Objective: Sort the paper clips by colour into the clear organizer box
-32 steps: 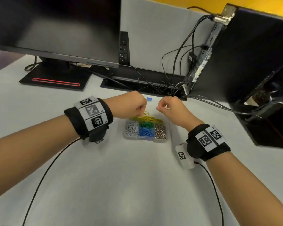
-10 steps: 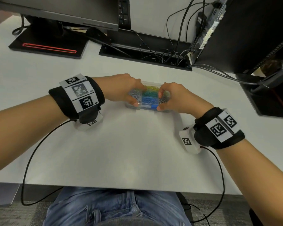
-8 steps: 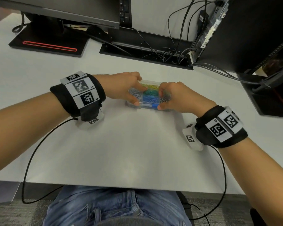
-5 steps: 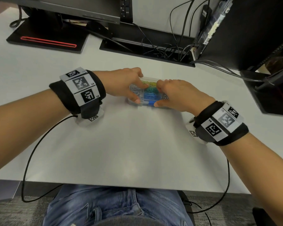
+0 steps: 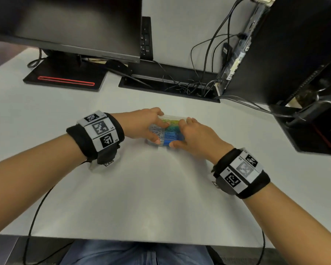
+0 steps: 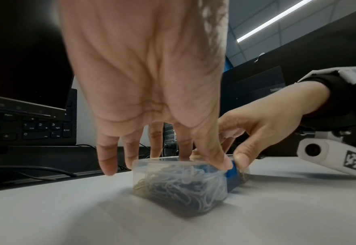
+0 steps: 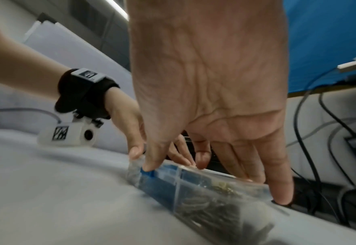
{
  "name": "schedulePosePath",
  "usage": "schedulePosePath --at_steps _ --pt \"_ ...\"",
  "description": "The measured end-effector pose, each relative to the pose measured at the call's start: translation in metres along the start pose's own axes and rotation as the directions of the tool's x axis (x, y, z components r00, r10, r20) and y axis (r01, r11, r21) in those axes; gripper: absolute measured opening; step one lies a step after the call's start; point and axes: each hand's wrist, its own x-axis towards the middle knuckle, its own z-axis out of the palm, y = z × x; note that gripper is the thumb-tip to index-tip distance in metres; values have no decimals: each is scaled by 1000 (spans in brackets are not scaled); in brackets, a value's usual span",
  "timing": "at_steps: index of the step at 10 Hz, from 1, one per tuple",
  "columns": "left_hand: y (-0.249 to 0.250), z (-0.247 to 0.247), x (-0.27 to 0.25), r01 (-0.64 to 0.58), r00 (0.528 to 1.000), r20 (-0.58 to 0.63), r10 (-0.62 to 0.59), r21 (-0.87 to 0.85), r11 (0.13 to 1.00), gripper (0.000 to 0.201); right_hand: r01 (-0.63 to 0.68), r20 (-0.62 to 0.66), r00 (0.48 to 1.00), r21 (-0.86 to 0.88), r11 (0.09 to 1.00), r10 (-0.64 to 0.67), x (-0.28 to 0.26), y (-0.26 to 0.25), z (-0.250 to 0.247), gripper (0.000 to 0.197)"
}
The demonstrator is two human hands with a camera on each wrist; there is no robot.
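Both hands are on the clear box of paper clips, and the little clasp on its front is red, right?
Not quite. The clasp is blue, not red; the left wrist view shows it on the front edge. The rest is right: the left hand and right hand are both on the clear box of paper clips.

Right hand (image 7: 210, 92): thumb on blue latch (image 7: 148, 173), fingers over clear organizer box (image 7: 204, 190)
Left hand (image 7: 128, 126): thumb at box's far end
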Motion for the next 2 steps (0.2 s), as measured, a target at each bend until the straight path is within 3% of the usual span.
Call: schedulePosePath --at_steps 1,2 --pt "1 2 -6 21 999 -28 -20 52 998 68 -21 44 999 289 957 9 -15 7 -11 49" --pt "-1 9 -30 192 981 -41 -191 40 980 90 -86 85 995 426 901 55 -43 24 -14 56"
